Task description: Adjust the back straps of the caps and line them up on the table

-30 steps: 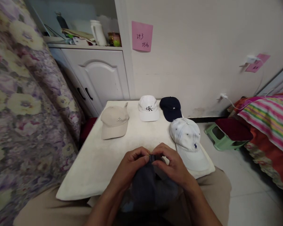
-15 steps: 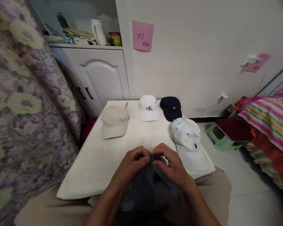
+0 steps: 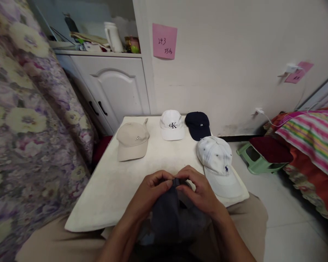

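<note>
A dark grey cap (image 3: 166, 214) is held over my lap at the table's near edge, its lower part in shadow. My left hand (image 3: 154, 189) pinches the cap's strap from the left, thumb against fingers. From the right, my right hand (image 3: 198, 187) pinches the same strap, the fingertips of both hands nearly meeting. Just beyond my right hand lies a white cap with a small blue logo (image 3: 218, 163). A beige cap (image 3: 132, 142) rests on the left of the table, while a white cap with black letters (image 3: 172, 125) and a navy cap (image 3: 198, 125) sit along the far edge.
The cream-covered table (image 3: 112, 193) stands against the wall. Behind it on the left is a white cabinet (image 3: 114, 87), beside a floral curtain (image 3: 30, 127). A green stool (image 3: 251, 160) and a bed with striped cloth (image 3: 314, 138) are at the right.
Almost nothing differs. Both hands stay on the strap of the dark grey cap with only a tiny shift of the fingers; the view has moved very slightly.
</note>
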{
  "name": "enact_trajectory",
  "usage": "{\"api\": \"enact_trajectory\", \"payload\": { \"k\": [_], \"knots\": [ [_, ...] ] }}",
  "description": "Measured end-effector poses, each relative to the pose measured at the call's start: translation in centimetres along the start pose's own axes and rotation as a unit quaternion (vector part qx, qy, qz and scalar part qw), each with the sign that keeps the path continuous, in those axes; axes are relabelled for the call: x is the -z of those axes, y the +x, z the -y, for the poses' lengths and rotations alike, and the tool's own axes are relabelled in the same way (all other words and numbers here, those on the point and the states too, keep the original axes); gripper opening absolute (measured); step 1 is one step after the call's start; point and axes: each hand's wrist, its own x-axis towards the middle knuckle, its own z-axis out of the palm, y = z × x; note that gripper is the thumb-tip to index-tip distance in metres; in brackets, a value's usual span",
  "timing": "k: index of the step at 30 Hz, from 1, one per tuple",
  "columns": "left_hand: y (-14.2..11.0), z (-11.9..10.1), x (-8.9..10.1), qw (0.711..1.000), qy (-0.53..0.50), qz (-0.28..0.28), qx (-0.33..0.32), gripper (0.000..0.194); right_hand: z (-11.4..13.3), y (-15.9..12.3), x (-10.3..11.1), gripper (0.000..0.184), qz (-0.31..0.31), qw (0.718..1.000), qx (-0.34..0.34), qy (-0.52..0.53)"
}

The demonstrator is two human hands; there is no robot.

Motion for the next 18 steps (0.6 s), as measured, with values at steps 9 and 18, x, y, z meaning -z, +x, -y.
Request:
{"api": "enact_trajectory", "payload": {
  "k": [9,18],
  "knots": [
    [0.22,0.54,-0.54,0.999,-0.001,-0.026,-0.030,0.017,-0.26,0.03,0.12,0.022,0.007,1.000,0.017,0.007],
    [0.13,0.71,0.25,0.999,-0.035,-0.001,-0.006,0.022,-0.16,0.17,0.07,0.017,0.003,1.000,-0.002,0.020]
  ]
}}
